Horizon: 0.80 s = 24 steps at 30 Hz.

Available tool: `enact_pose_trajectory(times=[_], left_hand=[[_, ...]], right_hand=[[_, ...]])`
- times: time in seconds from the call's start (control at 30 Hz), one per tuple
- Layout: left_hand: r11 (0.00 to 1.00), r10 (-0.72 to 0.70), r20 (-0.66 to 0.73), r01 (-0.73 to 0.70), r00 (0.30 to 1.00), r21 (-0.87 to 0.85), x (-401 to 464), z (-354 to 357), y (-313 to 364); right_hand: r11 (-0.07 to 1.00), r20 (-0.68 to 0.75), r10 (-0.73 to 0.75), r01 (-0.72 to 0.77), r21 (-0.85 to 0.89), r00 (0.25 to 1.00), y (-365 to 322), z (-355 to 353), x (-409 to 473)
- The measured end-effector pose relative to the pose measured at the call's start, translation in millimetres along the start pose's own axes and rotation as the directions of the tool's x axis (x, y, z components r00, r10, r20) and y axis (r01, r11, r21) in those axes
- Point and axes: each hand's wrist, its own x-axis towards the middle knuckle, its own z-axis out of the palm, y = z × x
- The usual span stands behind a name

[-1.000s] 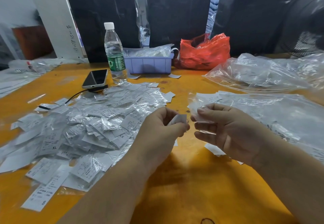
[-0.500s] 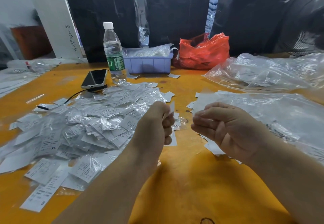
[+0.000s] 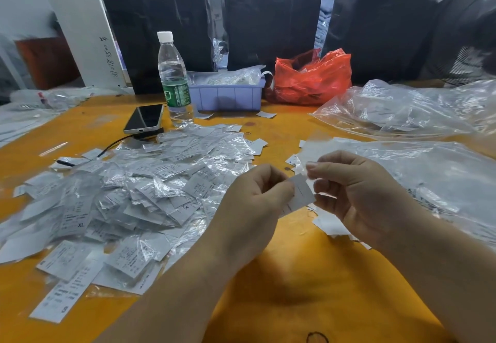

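while the orange table (image 3: pixel 295 302) lies under both forearms, large clear bags (image 3: pixel 402 111) are spread beyond and to the outside of the right hand (image 3: pixel 357 195), and a wide pile of bagged labels (image 3: pixel 134 195) is heaped to the outside of the left hand (image 3: pixel 252 208). both hands are held raised over the table, close together, fingertips almost meeting. a small white label (image 3: pixel 303 195) is pinched by the left thumb and forefinger at its lower left end. its long axis is tilted up and to the right, so the free end is aimed at the right fingertips, just beside them. the right fingers are curled on what seems a thin clear sleeve (image 3: pixel 325 195), faint here. the sleeve's mouth would likely have to be met end-on by that free end, with the left hand doing the feeding.
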Motion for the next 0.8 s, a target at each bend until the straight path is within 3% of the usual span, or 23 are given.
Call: enact_pose_trajectory(times=[0.2,0.43,0.8], left_hand=[[0.998,0.011,0.062,-0.007,0.998,-0.059,-1.6,3.3,1.9],[0.999,0.013,0.030,-0.012,0.999,-0.040,-1.4,1.0,1.7],[0.999,0.016,0.070,-0.013,0.997,-0.036,-1.3,2.4,0.7]], right_hand=[[0.997,-0.024,-0.073,0.072,-0.034,0.997,0.6,0.0,0.8],[0.990,-0.007,-0.109,0.108,-0.090,0.994,1.3,2.1,-1.4],[0.971,-0.099,-0.179,0.160,-0.175,0.979,5.6,-1.3,1.1]])
